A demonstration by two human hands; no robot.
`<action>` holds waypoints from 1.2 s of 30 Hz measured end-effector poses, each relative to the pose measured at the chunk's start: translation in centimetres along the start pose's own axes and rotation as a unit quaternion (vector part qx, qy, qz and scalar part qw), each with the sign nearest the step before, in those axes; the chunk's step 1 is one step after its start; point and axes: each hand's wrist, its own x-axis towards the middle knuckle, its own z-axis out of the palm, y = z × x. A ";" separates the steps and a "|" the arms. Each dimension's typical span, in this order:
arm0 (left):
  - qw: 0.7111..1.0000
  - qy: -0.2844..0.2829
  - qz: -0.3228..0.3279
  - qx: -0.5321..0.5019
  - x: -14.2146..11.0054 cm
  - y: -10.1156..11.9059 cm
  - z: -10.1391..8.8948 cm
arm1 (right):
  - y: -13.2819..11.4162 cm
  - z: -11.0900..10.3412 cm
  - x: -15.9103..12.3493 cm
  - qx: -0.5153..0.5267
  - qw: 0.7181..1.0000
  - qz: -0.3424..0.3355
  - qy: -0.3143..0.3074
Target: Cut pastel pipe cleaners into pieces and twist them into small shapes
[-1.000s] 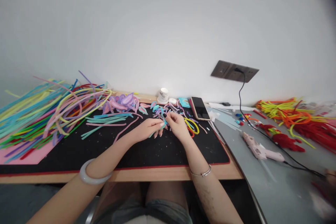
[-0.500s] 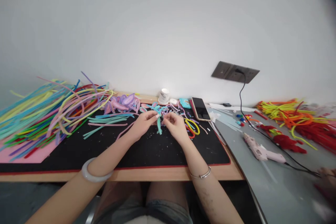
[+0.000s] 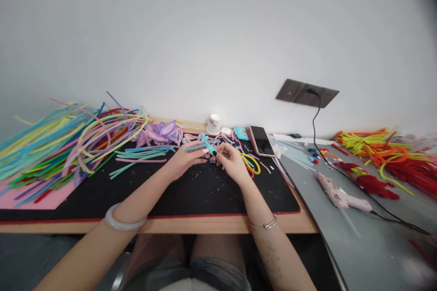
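Teal fuzzy piece (image 3: 212,150) gripped from both sides

Over the black mat (image 3: 205,195), the left hand (image 3: 183,163) grips it with loosely bent fingers; the right hand (image 3: 232,161), pinched closed, has the other side. A white cup (image 3: 213,124) stands beyond.

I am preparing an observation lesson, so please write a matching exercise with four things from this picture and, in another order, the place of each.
1. turquoise fuzzy craft piece
2. pale pink glue gun
3. thick white ring bracelet
4. flat pink sheet

A. around the left forearm
B. partly under the long multicoloured fuzzy stems
C. between the left hand and the right hand
D. on the smooth grey table

Pairs: 1-C; 2-D; 3-A; 4-B
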 end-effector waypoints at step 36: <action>0.927 -0.060 0.081 0.362 0.4 -0.3 -0.7 | 0.2 -0.5 -0.1 -0.179 0.981 -0.074 -0.003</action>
